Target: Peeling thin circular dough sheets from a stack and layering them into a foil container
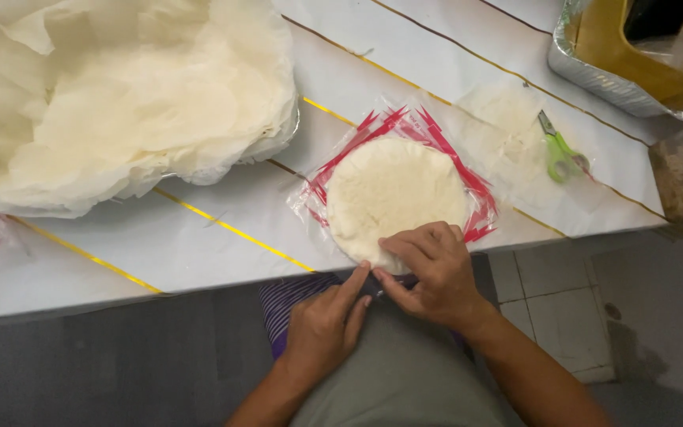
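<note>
A round stack of pale flatbread wrappers (393, 190) lies on a clear plastic bag with red print (480, 209) at the table's near edge. My right hand (428, 273) rests its fingers on the stack's near rim and pinches there. My left hand (326, 320) reaches up from below, its fingertips pinching at the same edge beside my right thumb. Both hands meet at the table edge (199, 289), over my lap.
A large heap of thin pale sheets (120, 95) fills the far left on a tray. Green-handled scissors (560, 154) lie to the right on a thin sheet. A foil tray (594, 75) stands at the far right corner. Tiled floor shows below right.
</note>
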